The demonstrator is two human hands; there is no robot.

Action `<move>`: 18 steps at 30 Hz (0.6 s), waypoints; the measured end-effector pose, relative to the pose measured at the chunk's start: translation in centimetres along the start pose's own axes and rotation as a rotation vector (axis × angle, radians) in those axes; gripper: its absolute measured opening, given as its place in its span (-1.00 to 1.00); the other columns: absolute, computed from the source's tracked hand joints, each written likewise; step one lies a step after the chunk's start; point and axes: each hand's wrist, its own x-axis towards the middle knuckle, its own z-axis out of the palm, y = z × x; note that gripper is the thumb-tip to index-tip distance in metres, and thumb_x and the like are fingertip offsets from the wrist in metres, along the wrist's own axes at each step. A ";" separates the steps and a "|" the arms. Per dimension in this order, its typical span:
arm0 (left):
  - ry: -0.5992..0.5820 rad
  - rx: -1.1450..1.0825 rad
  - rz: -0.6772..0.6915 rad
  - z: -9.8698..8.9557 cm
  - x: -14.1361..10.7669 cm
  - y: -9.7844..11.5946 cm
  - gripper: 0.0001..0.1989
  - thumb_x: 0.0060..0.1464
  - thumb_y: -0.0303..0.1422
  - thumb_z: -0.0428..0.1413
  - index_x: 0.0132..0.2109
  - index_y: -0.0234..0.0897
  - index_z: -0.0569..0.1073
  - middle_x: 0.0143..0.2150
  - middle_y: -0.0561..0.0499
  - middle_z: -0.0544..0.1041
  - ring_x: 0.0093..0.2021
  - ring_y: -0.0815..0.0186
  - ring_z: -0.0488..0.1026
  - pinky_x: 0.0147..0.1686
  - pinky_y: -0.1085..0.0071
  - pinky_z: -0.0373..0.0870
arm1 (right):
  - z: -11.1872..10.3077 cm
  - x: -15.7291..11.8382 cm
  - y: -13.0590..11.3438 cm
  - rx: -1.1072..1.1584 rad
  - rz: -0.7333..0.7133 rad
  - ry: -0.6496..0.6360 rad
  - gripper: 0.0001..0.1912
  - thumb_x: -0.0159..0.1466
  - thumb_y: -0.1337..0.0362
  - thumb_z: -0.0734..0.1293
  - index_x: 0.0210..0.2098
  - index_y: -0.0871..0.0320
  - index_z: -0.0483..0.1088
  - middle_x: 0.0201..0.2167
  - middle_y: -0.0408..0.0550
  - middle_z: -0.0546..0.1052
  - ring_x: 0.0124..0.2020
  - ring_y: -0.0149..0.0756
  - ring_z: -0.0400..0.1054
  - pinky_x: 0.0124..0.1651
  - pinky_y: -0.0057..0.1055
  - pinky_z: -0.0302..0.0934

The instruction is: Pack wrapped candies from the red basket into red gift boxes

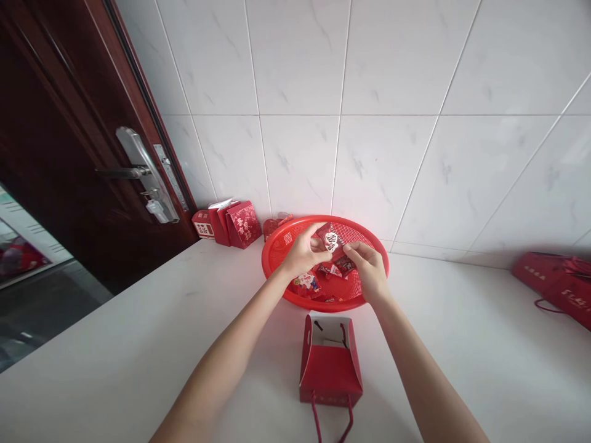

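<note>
Faces a wall of large white tiles, streaked with faint grey veining and divided by pale grout lines. Meets, at the foot, a smooth white worktop set close against the tiling. Shows at left a dark reddish-brown door with moulded panels, fitted with a silvery lock plate and a lever handle. Opens, past the door's lower edge, onto a dark grey floor. Receives soft, even light, with a dull sheen on the tiles at far right.
</note>
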 end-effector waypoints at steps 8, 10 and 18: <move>0.015 -0.037 -0.043 0.3 -0.2 0.6 -0.17 -0.27 -0.46 0.27 0.24 -0.37 0.31 -0.43 0.14 0.55 -0.42 0.34 0.50 -0.36 0.47 0.43 | 0.0 0.0 -0.3 0.025 0.036 0.007 -0.60 -0.03 -0.08 0.54 -0.48 0.12 0.47 -0.54 -0.14 0.50 -0.50 -0.32 0.32 -0.48 -0.40 0.22; 0.008 -0.040 -0.043 0.2 -0.2 0.6 -0.18 -0.27 -0.45 0.27 0.23 -0.36 0.31 -0.43 0.14 0.55 -0.42 0.34 0.50 -0.36 0.46 0.43 | 0.1 0.0 -0.4 0.037 0.035 -0.001 -0.59 -0.04 -0.08 0.54 -0.48 0.12 0.48 -0.54 -0.14 0.50 -0.50 -0.32 0.32 -0.45 -0.40 0.24; -0.010 -0.020 -0.001 0.0 -0.1 0.2 -0.20 -0.24 -0.43 0.28 0.24 -0.34 0.31 -0.43 0.13 0.53 -0.42 0.32 0.51 -0.37 0.45 0.43 | 0.0 0.0 -0.5 0.078 0.047 -0.022 -0.58 -0.07 -0.09 0.57 -0.50 0.11 0.48 -0.56 -0.13 0.49 -0.51 -0.31 0.29 -0.45 -0.36 0.19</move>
